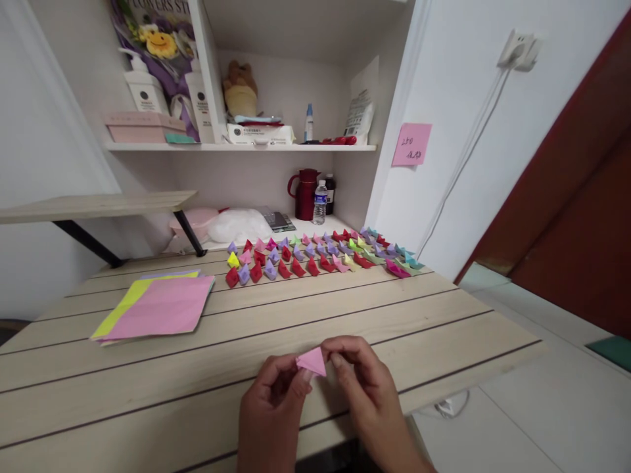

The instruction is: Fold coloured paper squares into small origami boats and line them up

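Pink paper (313, 362), folded small, roughly triangular, tilted, hand-held

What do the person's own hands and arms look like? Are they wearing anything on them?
Both the left hand and the right hand are bare human hands, each with fingers and a thumb. There are no gloves, and I can't see any rings, watch or bracelet. No sleeves show on the parts of the arms in the picture.

Beyond the folded pink paper (314, 361), tabletop (280, 315) lies open until paper boats (312, 267) obstruct.
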`<state>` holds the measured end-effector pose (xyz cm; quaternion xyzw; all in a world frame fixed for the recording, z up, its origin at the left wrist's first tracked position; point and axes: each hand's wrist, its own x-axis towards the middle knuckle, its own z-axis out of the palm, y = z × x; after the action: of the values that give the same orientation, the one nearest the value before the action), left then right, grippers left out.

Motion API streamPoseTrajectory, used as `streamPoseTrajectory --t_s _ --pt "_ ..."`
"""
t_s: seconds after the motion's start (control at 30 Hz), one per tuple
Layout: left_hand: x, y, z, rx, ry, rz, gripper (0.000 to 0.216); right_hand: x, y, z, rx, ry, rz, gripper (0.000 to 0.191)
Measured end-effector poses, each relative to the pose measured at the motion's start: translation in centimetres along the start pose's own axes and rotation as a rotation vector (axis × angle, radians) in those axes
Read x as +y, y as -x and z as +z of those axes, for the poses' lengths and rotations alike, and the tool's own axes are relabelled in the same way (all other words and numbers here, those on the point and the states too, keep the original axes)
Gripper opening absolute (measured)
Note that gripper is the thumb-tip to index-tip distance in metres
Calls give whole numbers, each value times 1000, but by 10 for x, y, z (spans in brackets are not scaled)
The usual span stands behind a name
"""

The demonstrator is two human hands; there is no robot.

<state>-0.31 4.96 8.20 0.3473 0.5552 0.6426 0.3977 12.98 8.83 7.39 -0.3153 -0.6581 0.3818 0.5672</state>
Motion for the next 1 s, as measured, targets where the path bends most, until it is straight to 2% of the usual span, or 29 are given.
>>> streamPoseTrajectory --t_s 0.1,0.23,0.3,0.4,0.5,0.6,0.7,0.77,0.8,0.87,0.93,1.0 --pt "-5 -6 -8 -14 -209 202 14 4 0 -3 4 -124 71 22" --pt "-14 -2 -11 68 -487 659 8 5 -2 -5 -77 -35 -10 44" --pt "-17 2 -9 113 -611 872 15 2 -2 -5 -121 62 -81 34" --pt "-17 6 -6 152 -754 1070 17 -3 0 -5 -111 153 -193 12" --pt "-13 5 -5 187 -833 1167 18 -8 3 -2 -54 259 -335 17" --pt "-12 4 -7 212 -784 1163 16 -10 4 0 -20 318 -428 20" --pt "-15 4 -8 186 -698 1138 20 -10 4 -1 10 286 -435 21" --pt "-16 5 -7 178 -658 1130 24 -8 4 -2 10 217 -389 19" --pt "-17 6 -6 175 -630 1106 25 -7 4 -3 12 167 -310 17" --pt "-17 8 -3 160 -544 996 24 -4 1 -4 22 53 -56 9" --pt "-17 7 -1 127 -446 796 20 -1 -3 -4 24 -66 204 12" --pt "-17 4 0 82 -345 551 25 1 -8 -4 4 -182 340 19"
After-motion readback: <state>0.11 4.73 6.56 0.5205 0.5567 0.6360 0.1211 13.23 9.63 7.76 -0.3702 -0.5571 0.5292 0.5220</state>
